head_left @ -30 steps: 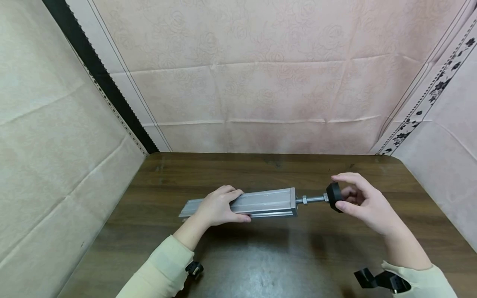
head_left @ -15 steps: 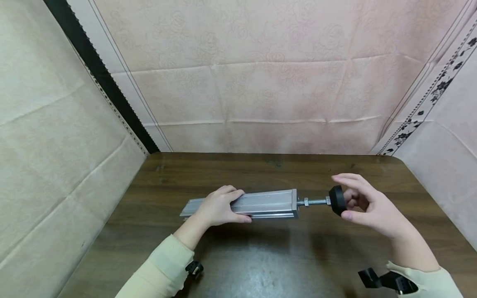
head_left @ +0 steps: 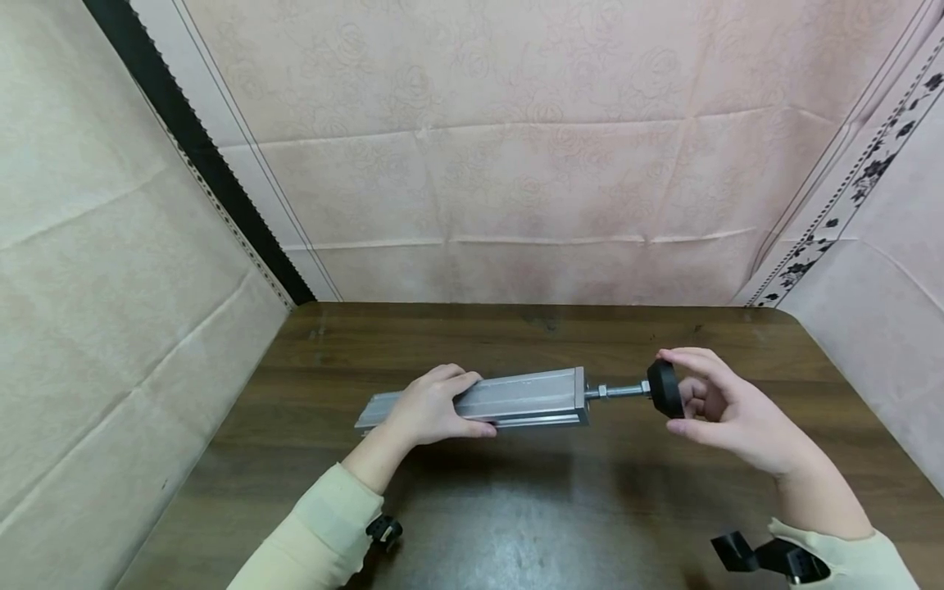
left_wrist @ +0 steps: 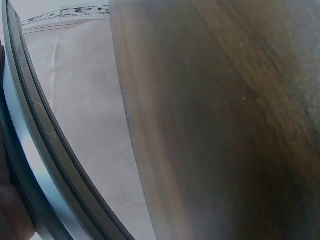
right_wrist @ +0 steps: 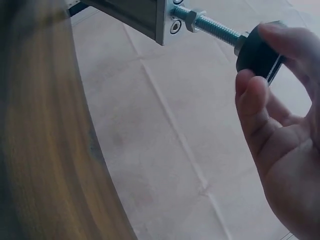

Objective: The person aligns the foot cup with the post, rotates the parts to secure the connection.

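Note:
In the head view my left hand (head_left: 435,408) grips a silver aluminium profile (head_left: 533,397) from above, thumb along its near side. The bar is held over the table, with its left end partly behind the hand. From its right end plate a threaded rod (head_left: 625,392) with a hex nut (right_wrist: 194,21) sticks out. On the rod's tip sits a black round levelling foot (head_left: 666,388). My right hand (head_left: 726,408) pinches this foot by its rim between thumb and fingertips, clearly seen in the right wrist view. The left wrist view shows the grooved side of the profile (left_wrist: 47,165).
A brown wood-grain table (head_left: 487,516) lies beneath both hands. Pale patterned cloth (head_left: 516,180) hangs behind its far edge, and more cloth (head_left: 111,344) stands at the left. Black camera mounts (head_left: 767,557) sit at the wrists.
The right end of the profile and the levelling foot have risen slightly in the last half second. My right fingers have shifted on the foot's rim; my left hand keeps its grip.

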The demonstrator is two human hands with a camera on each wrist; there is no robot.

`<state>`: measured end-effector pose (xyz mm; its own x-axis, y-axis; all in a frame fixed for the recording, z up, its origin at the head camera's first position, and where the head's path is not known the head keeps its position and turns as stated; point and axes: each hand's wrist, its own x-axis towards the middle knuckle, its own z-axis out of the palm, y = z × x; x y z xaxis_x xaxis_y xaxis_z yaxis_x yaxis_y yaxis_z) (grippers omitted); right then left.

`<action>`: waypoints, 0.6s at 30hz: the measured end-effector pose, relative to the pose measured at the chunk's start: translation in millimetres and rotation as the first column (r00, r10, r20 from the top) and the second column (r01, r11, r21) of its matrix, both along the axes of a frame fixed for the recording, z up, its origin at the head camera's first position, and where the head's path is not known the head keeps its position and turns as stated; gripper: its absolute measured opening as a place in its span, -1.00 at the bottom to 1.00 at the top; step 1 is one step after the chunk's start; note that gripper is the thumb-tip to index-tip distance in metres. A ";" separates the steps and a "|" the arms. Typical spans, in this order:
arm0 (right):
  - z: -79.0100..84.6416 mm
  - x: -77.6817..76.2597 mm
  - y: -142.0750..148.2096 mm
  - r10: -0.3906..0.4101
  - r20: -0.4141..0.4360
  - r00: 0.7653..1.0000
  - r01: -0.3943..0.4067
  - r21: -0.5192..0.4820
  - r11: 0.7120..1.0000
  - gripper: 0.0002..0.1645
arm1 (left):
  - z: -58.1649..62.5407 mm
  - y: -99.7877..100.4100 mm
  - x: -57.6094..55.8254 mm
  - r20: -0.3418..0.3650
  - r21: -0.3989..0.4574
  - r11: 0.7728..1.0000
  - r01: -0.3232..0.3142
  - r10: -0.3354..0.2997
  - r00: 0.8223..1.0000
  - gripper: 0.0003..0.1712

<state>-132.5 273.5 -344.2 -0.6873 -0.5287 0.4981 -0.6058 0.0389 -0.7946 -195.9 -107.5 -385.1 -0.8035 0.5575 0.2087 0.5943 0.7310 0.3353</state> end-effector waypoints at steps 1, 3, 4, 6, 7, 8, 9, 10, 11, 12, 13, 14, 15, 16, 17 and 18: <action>1.0 0.7 -0.1 -0.029 0.009 1.000 0.029 0.016 0.999 0.04 | 0.0 0.1 -0.3 -0.001 -0.003 1.000 -0.002 0.002 1.000 -0.11; 2.7 2.2 -0.5 -0.100 0.017 0.995 0.099 0.055 0.994 0.01 | 0.6 0.1 -0.2 -0.002 -0.005 1.000 -0.002 0.002 1.000 -0.11; 3.3 2.6 -1.0 -0.132 0.022 0.991 0.130 0.067 0.989 -0.01 | 0.9 0.2 -0.2 -0.003 -0.006 1.000 0.000 0.000 1.000 -0.12; 3.5 2.8 -2.2 -0.179 0.015 0.984 0.178 0.071 0.982 -0.06 | 1.5 0.5 0.0 -0.004 -0.006 1.000 0.002 -0.002 1.000 -0.12; 3.7 2.8 -2.8 -0.204 0.014 0.979 0.203 0.075 0.976 -0.09 | 1.9 0.7 0.2 -0.004 -0.006 1.000 0.003 -0.003 1.000 -0.12; 3.7 2.9 -3.4 -0.228 0.010 0.974 0.226 0.082 0.971 -0.11 | 2.1 0.9 0.4 -0.003 -0.007 1.000 0.004 -0.004 1.000 -0.13; 3.7 2.9 -3.8 -0.244 0.011 0.970 0.242 0.086 0.966 -0.13 | 1.6 1.1 0.1 -0.004 -0.012 1.000 0.003 -0.004 1.000 -0.12; 3.7 2.8 -4.1 -0.258 0.005 0.966 0.256 0.090 0.962 -0.16 | 1.7 1.4 0.1 -0.006 -0.013 1.000 0.006 -0.006 1.000 -0.12; 3.8 2.7 -4.3 -0.271 -0.006 0.963 0.270 0.097 0.958 -0.18 | 1.5 1.6 -0.2 -0.010 -0.017 1.000 0.009 -0.009 1.000 -0.12; 3.9 2.6 -4.3 -0.280 -0.014 0.960 0.280 0.099 0.955 -0.19 | 1.3 1.9 -0.6 -0.015 -0.021 1.000 0.009 -0.010 1.000 -0.11; 4.2 2.7 -4.4 -0.292 -0.023 0.956 0.292 0.107 0.950 -0.20 | 1.0 2.0 -1.0 -0.021 -0.023 1.000 0.010 -0.010 1.000 -0.11; 4.5 2.6 -4.4 -0.298 -0.030 0.954 0.300 0.109 0.948 -0.21 | 0.6 2.0 -1.4 -0.026 -0.025 1.000 0.012 -0.012 1.000 -0.11; 4.8 2.5 -4.4 -0.300 -0.030 0.954 0.301 0.107 0.947 -0.21 | 0.6 2.0 -1.7 -0.030 -0.025 1.000 0.012 -0.013 0.999 -0.10; 5.0 2.4 -4.5 -0.298 -0.028 0.954 0.299 0.105 0.948 -0.21 | 0.6 2.0 -1.9 -0.031 -0.023 1.000 0.013 -0.014 0.999 -0.10; 5.3 2.4 -4.5 -0.291 -0.024 0.956 0.292 0.101 0.951 -0.20 | 0.6 2.0 -2.0 -0.031 -0.024 1.000 0.011 -0.012 0.999 -0.10; 5.5 2.4 -4.2 -0.275 -0.018 0.961 0.276 0.094 0.957 -0.19 | 0.6 1.8 -2.0 -0.029 -0.020 1.000 0.010 -0.011 1.000 -0.10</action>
<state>-130.1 269.2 -338.7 -0.8107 -0.3641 0.4585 -0.5647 0.2797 -0.7764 -197.9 -105.8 -384.4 -0.7914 0.5701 0.2208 0.6112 0.7308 0.3038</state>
